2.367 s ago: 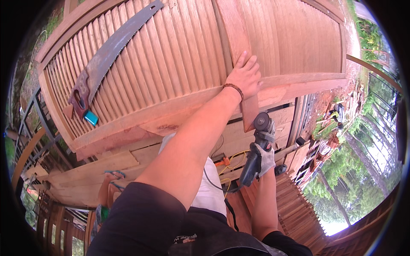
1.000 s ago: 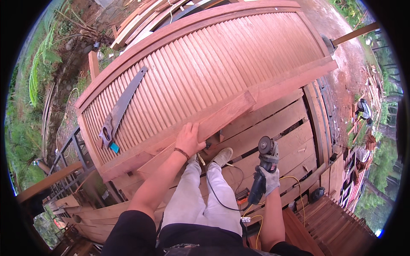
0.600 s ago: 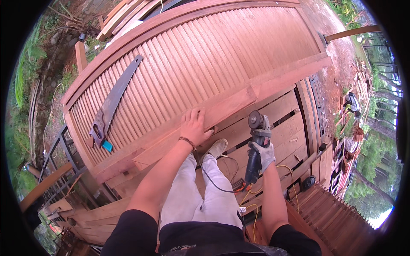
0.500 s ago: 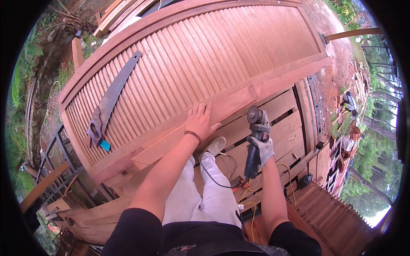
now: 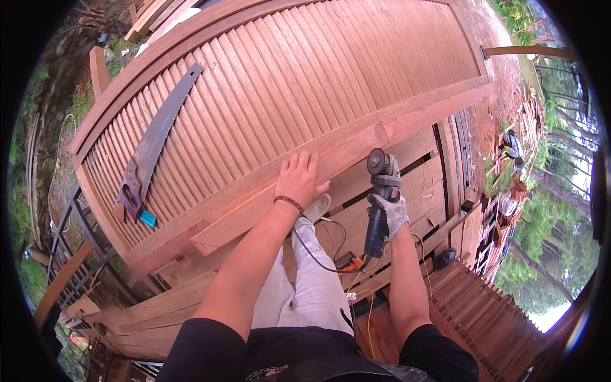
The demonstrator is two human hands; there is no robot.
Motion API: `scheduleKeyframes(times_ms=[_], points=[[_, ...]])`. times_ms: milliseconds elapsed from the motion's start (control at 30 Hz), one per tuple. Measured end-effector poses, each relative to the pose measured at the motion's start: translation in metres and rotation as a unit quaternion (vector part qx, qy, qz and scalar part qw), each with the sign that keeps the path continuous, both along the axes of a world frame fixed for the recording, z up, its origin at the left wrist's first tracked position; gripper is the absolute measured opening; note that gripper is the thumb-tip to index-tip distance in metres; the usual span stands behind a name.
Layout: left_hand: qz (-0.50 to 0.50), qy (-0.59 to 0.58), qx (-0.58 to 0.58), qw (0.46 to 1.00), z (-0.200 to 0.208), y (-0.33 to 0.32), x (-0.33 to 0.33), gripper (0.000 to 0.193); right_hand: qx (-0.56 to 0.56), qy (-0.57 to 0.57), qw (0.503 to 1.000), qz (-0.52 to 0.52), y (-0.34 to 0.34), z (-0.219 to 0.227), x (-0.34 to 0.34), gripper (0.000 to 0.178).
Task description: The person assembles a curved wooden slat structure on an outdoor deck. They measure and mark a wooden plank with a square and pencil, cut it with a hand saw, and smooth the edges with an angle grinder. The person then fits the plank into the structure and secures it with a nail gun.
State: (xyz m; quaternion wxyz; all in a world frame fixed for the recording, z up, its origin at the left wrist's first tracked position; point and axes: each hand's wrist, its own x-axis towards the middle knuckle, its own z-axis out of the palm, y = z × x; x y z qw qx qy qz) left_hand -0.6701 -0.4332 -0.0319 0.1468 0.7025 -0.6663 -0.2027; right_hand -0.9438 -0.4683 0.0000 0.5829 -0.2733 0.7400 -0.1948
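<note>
My bare left hand (image 5: 297,177), a beaded bracelet at its wrist, lies with fingers stretched out over the near edge of a louvred wooden panel (image 5: 254,95). Under it runs a reddish wooden strip (image 5: 235,223) along that edge. My right hand (image 5: 394,215), in a pale glove, is closed round the body of a dark angle grinder (image 5: 377,232). The grinder stands upright to the right of my left hand, apart from the panel. Its disc (image 5: 377,162) is at the top, and a black cord loops from its lower end. A handsaw (image 5: 156,137) rests on the slats at the left.
A small turquoise object (image 5: 147,218) lies beside the saw handle. Below the panel are wide planks (image 5: 414,191) with dark gaps, and a yellow cord (image 5: 370,318) winds near my legs. Stacked reddish slats (image 5: 490,318) stand at the lower right. Metal railing (image 5: 83,223) is at the left.
The view has shifted slightly, so the panel and saw sit a little further left. The left hand stays on the panel edge and the right hand keeps its hold on the grinder.
</note>
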Motion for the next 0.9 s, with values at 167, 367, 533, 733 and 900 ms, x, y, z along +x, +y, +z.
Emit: scheduleKeyframes(times_ms=[167,367,533,733,900], points=[[0.001,0.001,-0.002,1.0,0.001,0.0,0.0,0.078,0.017,-0.002,1.0,-0.011,-0.002,0.003,0.002,0.041],[0.003,0.005,-0.003,1.0,-0.002,0.0,0.0,0.08,0.001,-0.001,1.0,-0.006,-0.005,0.007,0.007,0.042],[0.003,0.01,0.006,1.0,0.001,0.0,-0.001,0.079,0.0,0.013,1.0,0.01,-0.008,0.004,0.004,0.034],[0.006,0.006,0.007,1.0,0.0,0.002,-0.001,0.08,0.001,0.032,0.999,0.019,-0.018,0.006,0.012,0.032],[0.002,0.016,0.022,1.0,-0.001,0.001,0.001,0.081,0.016,0.055,0.998,0.031,-0.029,0.005,0.014,0.033]])
